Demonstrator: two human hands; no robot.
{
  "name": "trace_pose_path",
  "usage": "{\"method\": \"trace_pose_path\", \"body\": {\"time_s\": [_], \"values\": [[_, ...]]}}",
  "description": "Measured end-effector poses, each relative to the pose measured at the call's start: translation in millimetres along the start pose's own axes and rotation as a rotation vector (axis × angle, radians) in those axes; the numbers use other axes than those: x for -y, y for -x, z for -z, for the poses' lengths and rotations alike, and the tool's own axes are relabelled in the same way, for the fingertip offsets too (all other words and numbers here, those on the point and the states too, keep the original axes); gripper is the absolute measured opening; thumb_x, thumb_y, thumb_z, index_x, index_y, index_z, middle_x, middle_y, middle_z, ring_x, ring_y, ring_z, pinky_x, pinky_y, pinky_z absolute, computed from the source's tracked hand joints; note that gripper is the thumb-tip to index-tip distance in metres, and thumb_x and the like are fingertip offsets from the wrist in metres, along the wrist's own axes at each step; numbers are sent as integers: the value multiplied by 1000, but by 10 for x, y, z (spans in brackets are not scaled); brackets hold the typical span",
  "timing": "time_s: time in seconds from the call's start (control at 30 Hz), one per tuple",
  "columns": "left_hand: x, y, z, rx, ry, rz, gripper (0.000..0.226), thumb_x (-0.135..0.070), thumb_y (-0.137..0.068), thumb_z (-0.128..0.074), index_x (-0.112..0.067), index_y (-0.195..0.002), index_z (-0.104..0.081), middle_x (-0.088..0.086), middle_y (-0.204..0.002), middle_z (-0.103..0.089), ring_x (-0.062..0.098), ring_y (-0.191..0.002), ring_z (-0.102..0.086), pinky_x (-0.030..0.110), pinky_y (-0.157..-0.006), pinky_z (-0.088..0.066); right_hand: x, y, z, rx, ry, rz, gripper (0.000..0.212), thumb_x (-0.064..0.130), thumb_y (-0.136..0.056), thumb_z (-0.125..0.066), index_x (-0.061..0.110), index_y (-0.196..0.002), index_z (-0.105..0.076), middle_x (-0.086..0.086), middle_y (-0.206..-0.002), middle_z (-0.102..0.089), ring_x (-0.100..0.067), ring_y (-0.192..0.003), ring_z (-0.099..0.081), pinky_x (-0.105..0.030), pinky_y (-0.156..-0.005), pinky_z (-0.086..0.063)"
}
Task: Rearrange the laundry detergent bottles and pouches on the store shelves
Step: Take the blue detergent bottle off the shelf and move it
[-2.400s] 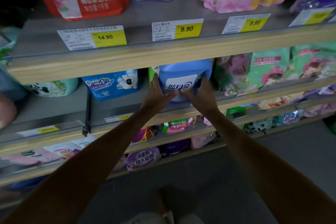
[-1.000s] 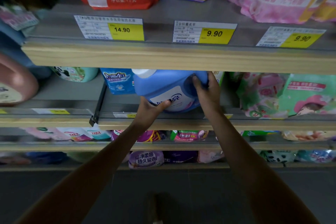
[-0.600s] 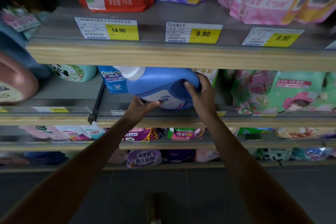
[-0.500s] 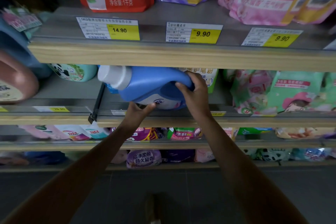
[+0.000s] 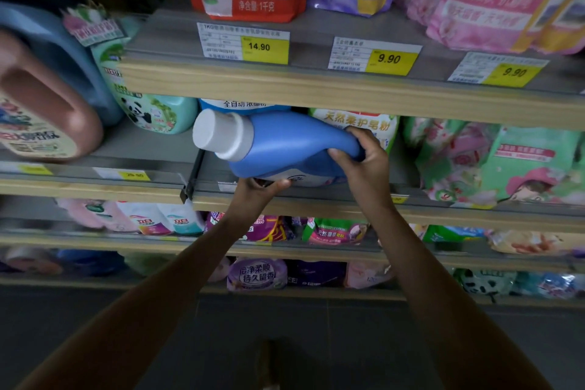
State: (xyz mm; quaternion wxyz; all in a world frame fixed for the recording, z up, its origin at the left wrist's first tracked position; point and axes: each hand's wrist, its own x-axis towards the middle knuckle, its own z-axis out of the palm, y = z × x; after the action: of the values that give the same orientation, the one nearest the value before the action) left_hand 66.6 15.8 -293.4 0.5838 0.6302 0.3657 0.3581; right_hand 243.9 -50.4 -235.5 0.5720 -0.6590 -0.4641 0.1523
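Fingers (image 5: 364,136) of the right hand (image 5: 364,168) clench the blue bottle (image 5: 285,142) by its handle. The left hand (image 5: 256,195) props it underneath, fingers hidden, so I cannot tell their grip. It is probably heavy, rigid and slick, so 2 hands suit. It hangs tipped, white cap (image 5: 218,133) leftward, above the shelf (image 5: 316,209) front edge.

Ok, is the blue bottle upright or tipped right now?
Tipped: the blue bottle lies nearly sideways, its white cap pointing left.

Dim light, perhaps grey tiled floor (image 5: 316,326)
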Motion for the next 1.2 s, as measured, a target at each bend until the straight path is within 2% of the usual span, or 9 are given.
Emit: {"method": "trace_pose_path", "body": {"time_s": [0.17,0.3,0.4,0.5,0.63,0.7,0.83,0.97,1.2], "values": [[-210,254,68,-39,11,-94,36,-4,-80,-70,-16,-113,-59,1,-108,-67,3,-98,-64,18,-84,-50,255,176,0,-10,-99,-31,21,4,-81,-68,5,-101,-63,-2,-92,-62,-8,-82,-58,-10,-68,-44],[-384,564,138,-105,31,-152,54,5,-77,-70,-5,-124,-47,2,-117,-62,-6,-99,-62,8,-81,-48,439,535,0,4,-263,-147,14,6,-89,-61,19,-92,-59,8,-85,-62,11,-70,-59,-7,-63,-45],[-492,875,247,-122,12,-195,62,6,-77,-70,-5,-129,-39,-2,-117,-57,-17,-94,-59,4,-77,-47,599,872,15,1,-373,-227,10,10,-90,-59,17,-97,-59,7,-88,-63,0,-79,-62,-19,-73,-49],[-620,1298,407,-133,22,-205,69,-3,-78,-73,-7,-136,-37,-3,-123,-58,-12,-100,-60,8,-77,-50,815,1194,-23,40,-456,-284,12,10,-91,-58,14,-103,-59,5,-94,-63,-17,-96,-59,-38,-90,-47],[-774,1883,680,-213,5,-225,64,-21,-70,-81,-37,-120,-45,-30,-107,-65,-9,-100,-62,8,-74,-50,1032,1614,-209,72,-587,-389,26,10,-92,-58,12,-118,-59,-1,-111,-64,-23,-112,-57,-38,-99,-45],[-836,2139,839,-237,-4,-200,66,-30,-66,-82,-39,-119,-44,-32,-105,-65,-8,-101,-62,8,-74,-50,1111,1794,-362,101,-633,-453,27,11,-92,-58,12,-119,-58,-10,-123,-61,-28,-118,-55,-43,-102,-43],[-811,2540,1227,-310,-24,-120,73,-45,-59,-84,-40,-121,-46,-20,-112,-65,-1,-102,-64,14,-74,-54,1235,2087,-761,164,-662,-567,31,9,-92,-56,8,-123,-56,-16,-133,-56,-31,-117,-55,-48,-103,-42],[-749,2791,1665,-343,-65,-66,68,-48,-55,-85,-49,-112,-49,-10,-114,-67,7,-103,-65,34,-85,-56,1300,2346,-1225,232,-688,-681,25,11,-92,-57,8,-116,-59,-19,-124,-59,-38,-121,-53,-56,-106,-38],[-514,3050,2595,-416,-88,19,84,-46,-54,-84,-22,-126,-49,1,-119,-66,17,-109,-63,44,-93,-52,1523,2647,-2220,304,-598,-794,40,18,-89,-61,5,-127,-57,-20,-128,-60,-38,-118,-56,-54,-105,-40]]}}
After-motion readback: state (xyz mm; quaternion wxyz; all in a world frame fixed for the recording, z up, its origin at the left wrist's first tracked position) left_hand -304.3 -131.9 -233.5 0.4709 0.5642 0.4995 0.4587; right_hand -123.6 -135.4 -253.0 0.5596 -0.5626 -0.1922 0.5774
